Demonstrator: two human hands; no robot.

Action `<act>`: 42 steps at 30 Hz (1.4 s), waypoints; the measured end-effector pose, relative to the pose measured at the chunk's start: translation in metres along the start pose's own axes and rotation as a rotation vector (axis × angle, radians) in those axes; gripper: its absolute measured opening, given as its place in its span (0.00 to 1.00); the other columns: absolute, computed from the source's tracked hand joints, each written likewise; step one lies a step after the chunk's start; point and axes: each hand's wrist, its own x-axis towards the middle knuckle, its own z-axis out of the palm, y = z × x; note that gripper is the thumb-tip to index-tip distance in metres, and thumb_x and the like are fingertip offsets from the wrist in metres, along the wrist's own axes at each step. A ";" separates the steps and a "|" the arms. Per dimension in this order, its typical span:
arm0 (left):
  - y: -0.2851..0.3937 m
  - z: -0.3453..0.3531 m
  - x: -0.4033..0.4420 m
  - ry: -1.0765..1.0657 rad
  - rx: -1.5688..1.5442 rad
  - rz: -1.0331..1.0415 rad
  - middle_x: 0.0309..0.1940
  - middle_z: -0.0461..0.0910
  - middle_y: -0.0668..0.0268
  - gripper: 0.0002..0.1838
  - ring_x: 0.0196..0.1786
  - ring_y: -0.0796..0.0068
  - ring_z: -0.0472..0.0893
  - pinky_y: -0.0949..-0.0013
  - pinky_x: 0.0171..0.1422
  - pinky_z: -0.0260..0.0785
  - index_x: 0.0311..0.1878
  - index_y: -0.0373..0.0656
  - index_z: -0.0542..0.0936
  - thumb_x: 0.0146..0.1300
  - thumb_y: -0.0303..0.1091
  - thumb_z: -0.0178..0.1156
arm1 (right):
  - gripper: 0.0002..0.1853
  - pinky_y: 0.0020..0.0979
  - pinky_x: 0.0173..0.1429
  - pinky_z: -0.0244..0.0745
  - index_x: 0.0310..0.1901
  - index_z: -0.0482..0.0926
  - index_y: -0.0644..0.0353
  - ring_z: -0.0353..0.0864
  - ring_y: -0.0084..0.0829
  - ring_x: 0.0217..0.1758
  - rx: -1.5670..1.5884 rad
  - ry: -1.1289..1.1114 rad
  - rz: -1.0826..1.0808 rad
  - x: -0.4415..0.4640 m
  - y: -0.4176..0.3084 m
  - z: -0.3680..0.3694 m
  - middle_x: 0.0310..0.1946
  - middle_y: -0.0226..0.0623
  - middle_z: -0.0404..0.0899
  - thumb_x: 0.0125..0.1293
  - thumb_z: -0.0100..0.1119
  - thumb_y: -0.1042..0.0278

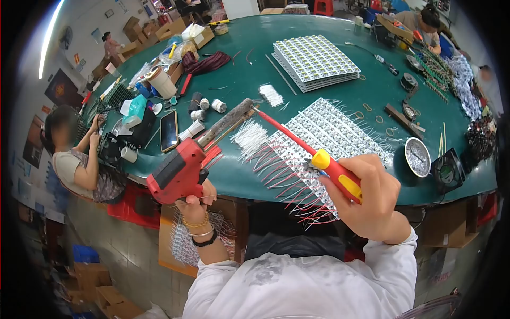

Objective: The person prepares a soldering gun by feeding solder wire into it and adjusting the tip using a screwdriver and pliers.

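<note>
My left hand (197,204) is closed around the handle of a red and black soldering gun (178,170), whose long, worn grey barrel points up and away to the right. My right hand (369,194) grips a screwdriver (340,178) by its red and yellow handle. The red shaft slants up to the left, and its tip meets or nearly meets the end of the barrel; exact contact is unclear. Beneath the screwdriver lies a panel of small circuit boards (329,130) with red and white wires along its edges. Cut white wires (249,139) are heaped beside it.
A stack of board panels (316,61) sits farther back on the green table (234,74). To the left are a phone (169,130) and wire spools (218,106). A metal bowl (417,157) stands right. Other people sit at the left and far right.
</note>
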 end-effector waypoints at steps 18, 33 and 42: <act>-0.001 -0.005 -0.004 -0.014 0.008 0.036 0.10 0.59 0.75 0.47 0.12 0.83 0.61 0.77 0.16 0.54 0.53 0.28 0.62 0.49 0.68 0.55 | 0.15 0.23 0.25 0.71 0.39 0.73 0.63 0.78 0.29 0.20 0.427 -0.149 0.371 0.000 0.008 0.006 0.25 0.42 0.79 0.52 0.67 0.68; -0.006 -0.005 -0.007 -0.016 -0.033 0.041 0.11 0.60 0.75 0.45 0.12 0.83 0.61 0.77 0.16 0.55 0.54 0.28 0.62 0.52 0.65 0.55 | 0.13 0.26 0.15 0.62 0.34 0.74 0.63 0.70 0.27 0.12 -0.101 -0.126 -0.078 0.007 0.007 0.011 0.19 0.35 0.73 0.49 0.67 0.69; -0.008 -0.007 -0.006 -0.037 0.009 0.095 0.11 0.59 0.75 0.44 0.12 0.83 0.61 0.77 0.17 0.55 0.54 0.28 0.62 0.52 0.65 0.54 | 0.10 0.24 0.24 0.68 0.36 0.74 0.66 0.76 0.27 0.20 0.457 -0.295 0.429 0.008 0.001 0.009 0.22 0.37 0.77 0.57 0.61 0.69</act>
